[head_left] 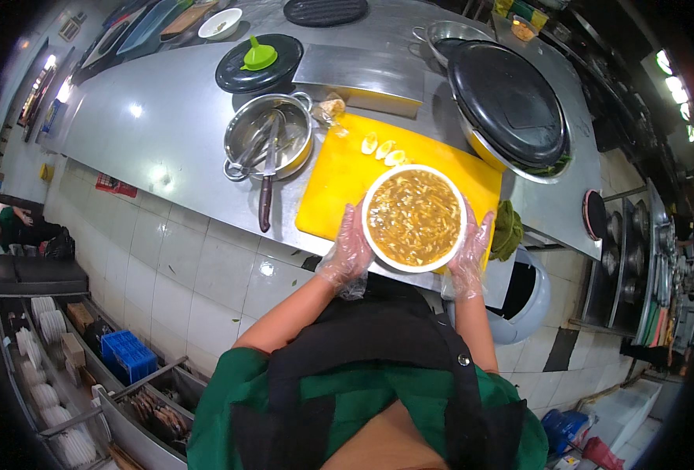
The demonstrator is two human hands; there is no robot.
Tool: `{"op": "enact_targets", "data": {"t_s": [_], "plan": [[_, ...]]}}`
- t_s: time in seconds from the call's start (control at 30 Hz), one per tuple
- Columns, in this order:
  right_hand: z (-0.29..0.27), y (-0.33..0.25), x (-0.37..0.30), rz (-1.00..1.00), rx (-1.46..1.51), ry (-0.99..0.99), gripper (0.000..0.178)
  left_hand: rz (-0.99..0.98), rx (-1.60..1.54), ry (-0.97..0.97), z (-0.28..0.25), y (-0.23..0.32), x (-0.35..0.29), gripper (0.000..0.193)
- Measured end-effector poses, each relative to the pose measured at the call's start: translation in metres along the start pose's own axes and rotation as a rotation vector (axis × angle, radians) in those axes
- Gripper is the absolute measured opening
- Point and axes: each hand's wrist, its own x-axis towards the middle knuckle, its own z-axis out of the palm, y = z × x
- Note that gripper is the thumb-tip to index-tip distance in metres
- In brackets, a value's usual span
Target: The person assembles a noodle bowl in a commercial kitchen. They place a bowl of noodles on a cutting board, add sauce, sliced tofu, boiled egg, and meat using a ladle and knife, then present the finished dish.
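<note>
1. The round white bowl (pixel 414 269), lacking a long axis, lies between left hand (pixel 348 249) and right hand (pixel 467 254), equally near.
2. Both clasp its sides; contact with the yellow board (pixel 335 184) is unclear.
3. Egg pieces (pixel 384 150) lie ahead of them.

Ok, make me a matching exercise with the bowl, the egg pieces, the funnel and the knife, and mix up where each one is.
1. White bowl
2. Egg pieces
3. Green funnel
4. Knife

A. On a black lid
B. Between the gloved left hand and right hand
C. Resting on a steel pot
D. On the yellow board

Pairs: 1-B, 2-D, 3-A, 4-C
</note>
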Motion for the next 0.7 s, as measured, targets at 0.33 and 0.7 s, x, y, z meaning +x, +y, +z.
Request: {"op": "enact_targets", "data": {"t_s": [0.33, 0.7], "plan": [[-0.001, 0.016, 0.000, -0.108, -0.085, 0.096, 0.087, -0.053, 0.184, -0.189, -0.033, 0.023, 0.022, 0.073], [-0.071, -0.031, -0.056, -0.491, -0.685, 0.505, 0.047, -0.199, 0.407, -0.065, -0.090, 0.095, -0.033, 0.049]]}}
